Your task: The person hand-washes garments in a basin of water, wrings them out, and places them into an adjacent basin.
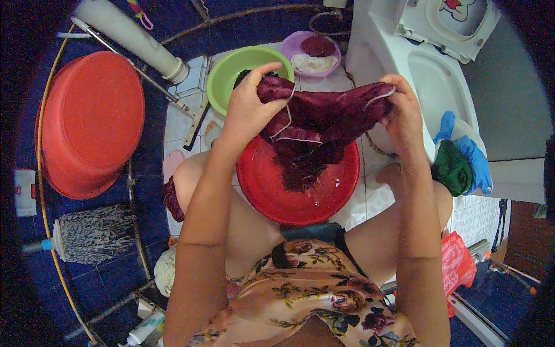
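Observation:
A wet-looking maroon velvet cloth item [334,108] with thin white edging is stretched between my two hands. My left hand [251,106] pinches its left end between thumb and fingers. At the right end, my right hand [403,110] grips a bunched part by a white-edged fold. The lower part of the cloth hangs into a red plastic basin [260,195], which stands on the floor between my legs. Some water glints inside the basin. Folds hide most of the item's shape, so I cannot tell what kind of garment it is.
Behind stand a green basin [221,65] holding dark cloth and a purple basin [288,43] with maroon and white cloths. Green cloth [451,167] and blue cloth [475,160] lie on the toilet [381,39]. Leftward are a large red tub [104,121], a mop [95,234] and a floor squeegee [197,123].

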### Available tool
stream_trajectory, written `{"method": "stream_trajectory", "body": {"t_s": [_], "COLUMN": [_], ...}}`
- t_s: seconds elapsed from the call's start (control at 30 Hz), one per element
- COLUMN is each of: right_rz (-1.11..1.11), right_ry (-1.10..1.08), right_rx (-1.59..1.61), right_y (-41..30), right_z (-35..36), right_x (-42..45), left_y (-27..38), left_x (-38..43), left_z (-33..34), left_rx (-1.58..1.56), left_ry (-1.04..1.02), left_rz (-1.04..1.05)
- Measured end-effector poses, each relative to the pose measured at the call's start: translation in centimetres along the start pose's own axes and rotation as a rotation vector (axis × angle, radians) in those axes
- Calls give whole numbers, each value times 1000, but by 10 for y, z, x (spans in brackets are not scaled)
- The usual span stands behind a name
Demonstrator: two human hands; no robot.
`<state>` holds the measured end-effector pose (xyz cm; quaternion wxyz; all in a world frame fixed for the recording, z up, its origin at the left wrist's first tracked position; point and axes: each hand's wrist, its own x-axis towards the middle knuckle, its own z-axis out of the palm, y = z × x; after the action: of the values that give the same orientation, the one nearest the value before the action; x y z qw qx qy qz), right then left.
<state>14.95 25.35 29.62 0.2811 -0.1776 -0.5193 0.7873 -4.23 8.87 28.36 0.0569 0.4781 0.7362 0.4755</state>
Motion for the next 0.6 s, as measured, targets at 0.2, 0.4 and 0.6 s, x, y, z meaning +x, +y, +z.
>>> {"method": "stream_trajectory", "body": {"t_s": [0.2, 0.4, 0.6], "right_rz": [-78, -75, -21], "right_ry": [-232, -149, -334], "right_rx": [-319, -452, -880], "right_y": [34, 49, 180], "right_z": [28, 8, -12], "right_x": [-4, -6, -28], "left_y": [19, 11, 39], "left_x": [-11, -4, -14], "left_z": [36, 34, 22], "left_rx": [-177, -432, -897], "left_ry": [-448, -133, -306], "left_rz": [-37, -110, -149]}}
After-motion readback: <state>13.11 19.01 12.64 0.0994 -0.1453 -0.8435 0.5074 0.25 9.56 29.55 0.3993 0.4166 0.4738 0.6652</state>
